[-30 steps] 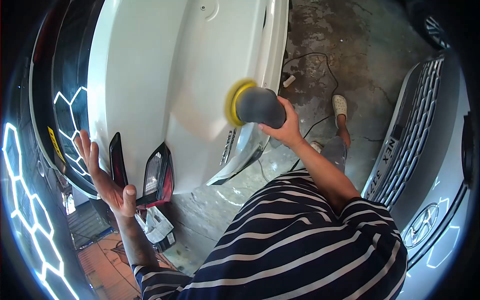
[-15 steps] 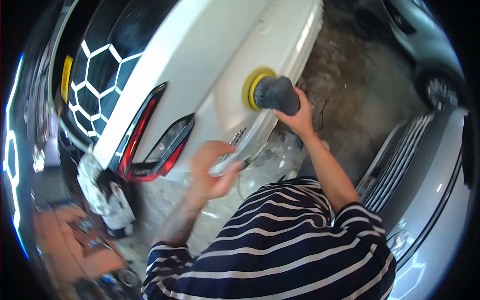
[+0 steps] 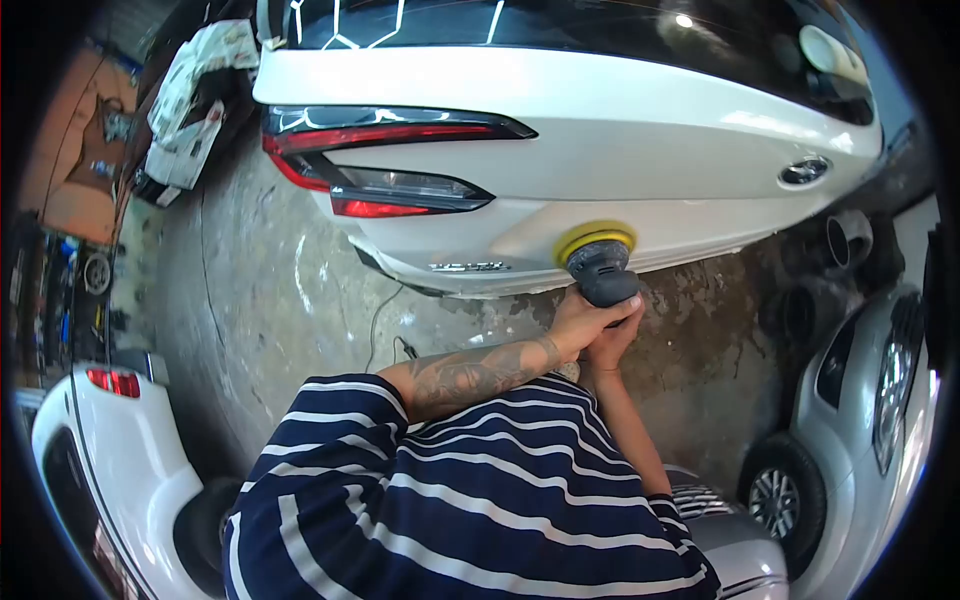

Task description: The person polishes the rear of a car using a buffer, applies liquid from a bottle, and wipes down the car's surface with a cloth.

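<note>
The tattooed left forearm [image 3: 475,378] slants rightward and up to the frame's centre. The right forearm [image 3: 634,432] rises from lower right. The left hand [image 3: 578,325] and right hand [image 3: 614,343] meet, fingers curled, right partly hidden.

Pic is bright in middle, w/ white hexagonal light-tube reflections [image 3: 350,22] on dark rear glass [image 3: 600,28], plus small round glare. Edges go black and bend strongly. Yellow round pad [image 3: 596,240] is slightly blurred.

I log left hand [image 3: 582,322] and right hand [image 3: 617,343] gripping polisher [image 3: 604,280], its yellow pad [image 3: 588,238] against white car [image 3: 690,225]; taillight [image 3: 405,190] up-left, silver car [image 3: 858,430] lower right
</note>
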Tool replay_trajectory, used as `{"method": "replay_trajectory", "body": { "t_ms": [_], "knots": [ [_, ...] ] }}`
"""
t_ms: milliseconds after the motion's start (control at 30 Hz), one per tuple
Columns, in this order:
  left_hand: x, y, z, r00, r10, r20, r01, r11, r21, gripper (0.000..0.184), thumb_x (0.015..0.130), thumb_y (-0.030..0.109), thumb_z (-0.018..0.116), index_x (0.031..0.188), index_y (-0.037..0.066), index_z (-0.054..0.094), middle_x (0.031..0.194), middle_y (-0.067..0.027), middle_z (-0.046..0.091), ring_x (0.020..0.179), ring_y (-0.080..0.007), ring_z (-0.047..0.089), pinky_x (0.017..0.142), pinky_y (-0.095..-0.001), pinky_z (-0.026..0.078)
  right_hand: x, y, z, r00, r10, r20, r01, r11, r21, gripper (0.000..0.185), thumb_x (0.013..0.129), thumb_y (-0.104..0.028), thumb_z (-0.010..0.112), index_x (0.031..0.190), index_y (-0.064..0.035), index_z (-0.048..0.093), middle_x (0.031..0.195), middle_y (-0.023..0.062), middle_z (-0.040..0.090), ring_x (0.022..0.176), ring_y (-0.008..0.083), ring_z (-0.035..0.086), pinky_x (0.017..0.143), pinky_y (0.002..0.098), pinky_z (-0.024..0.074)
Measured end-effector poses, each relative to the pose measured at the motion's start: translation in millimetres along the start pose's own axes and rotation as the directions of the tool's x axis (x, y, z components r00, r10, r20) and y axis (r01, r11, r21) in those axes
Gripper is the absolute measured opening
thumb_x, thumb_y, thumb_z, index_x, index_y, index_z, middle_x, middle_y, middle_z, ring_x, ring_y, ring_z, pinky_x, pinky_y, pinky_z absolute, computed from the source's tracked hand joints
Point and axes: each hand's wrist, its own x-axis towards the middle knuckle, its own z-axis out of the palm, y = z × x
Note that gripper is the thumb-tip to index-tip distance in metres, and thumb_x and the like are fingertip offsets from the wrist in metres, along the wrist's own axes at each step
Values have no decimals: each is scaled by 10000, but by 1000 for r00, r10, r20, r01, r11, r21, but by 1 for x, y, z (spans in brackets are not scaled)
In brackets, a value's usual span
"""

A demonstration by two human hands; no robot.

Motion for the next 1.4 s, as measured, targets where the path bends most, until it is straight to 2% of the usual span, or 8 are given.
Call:
{"method": "replay_trajectory", "body": {
  "t_ms": [67, 133, 300, 433, 500, 600, 1067, 1400],
  "knots": [
    [4, -13, 0, 987, 77, -142, -79, 997, -7, 666, 770, 429, 910, 1210, -9, 672, 1152, -108, 723, 1058, -194, 678, 956, -351, 531, 2, 1, -4, 999, -12, 40, 11, 999, 36, 689, 833, -329, 835, 1307, 3, 462, 1213, 168, 570, 1098, 295, 571, 963, 427, 476],
    [11, -31, -16, 974, 133, -185, -92, 973, 213, 648, 761, 408, 917, 1186, -20, 682, 1122, -114, 732, 1009, -197, 698, 921, -338, 550, -4, 8, -15, 970, -103, 222, 126, 988, -90, 1046, 666, -252, 911, 1488, 6, 318, 1414, 208, 453, 1311, 340, 473, 1125, 445, 364],
    [1, -47, -44, 948, 200, -247, -111, 936, 333, 651, 759, 406, 910, 1193, -18, 674, 1083, -138, 739, 981, -196, 707, 904, -343, 555, 5, 27, -34, 827, -184, 532, 245, 968, -47, 1100, 668, -208, 898, 1529, -15, 241, 1454, 223, 408, 1348, 340, 439, 1155, 454, 338],
    [-11, -47, -54, 933, 256, -252, -181, 941, 286, 662, 756, 433, 904, 1194, -7, 674, 1088, -140, 736, 983, -205, 700, 894, -353, 554, 25, 54, -38, 759, 107, 643, -2, 987, -161, 1045, 638, -114, 904, 1503, -32, 323, 1364, 189, 555, 1233, 297, 575, 1065, 412, 460],
    [-13, -56, -67, 955, 204, -218, -170, 972, 164, 656, 761, 427, 901, 1199, -6, 672, 1101, -138, 732, 999, -209, 692, 910, -351, 545, 51, 73, -38, 316, 231, 920, -200, 964, -174, 892, 617, -82, 910, 1399, -21, 485, 1269, 143, 650, 1160, 259, 638, 1016, 406, 505],
    [-9, -82, -82, 966, 213, -149, -211, 977, 27, 628, 775, 400, 896, 1206, 1, 672, 1118, -127, 728, 1031, -208, 674, 946, -347, 524, 75, 56, -29, 194, 329, 924, -119, 943, -311, 763, 605, -80, 920, 1291, -21, 591, 1201, 109, 703, 1106, 225, 673, 994, 398, 524],
    [0, -175, -156, 917, 392, -74, -394, 862, -320, 566, 791, 310, 893, 1236, 37, 676, 1110, -47, 733, 1050, -165, 645, 989, -345, 497, 32, 55, 37, 216, 293, 931, 327, 877, -352, 770, 623, -152, 922, 1311, -61, 587, 1231, 159, 696, 1128, 281, 681, 994, 384, 518],
    [-8, -211, -213, 960, 193, -201, -264, 863, -431, 725, 815, 406, 857, 1371, 29, 584, 1335, -113, 629, 1278, -242, 545, 1126, -389, 403, -10, 30, 88, 183, 272, 945, 473, 818, -327, 768, 628, -183, 892, 1311, -40, 573, 1145, 202, 717, 1073, 379, 700, 937, 425, 540]
  ]
}}
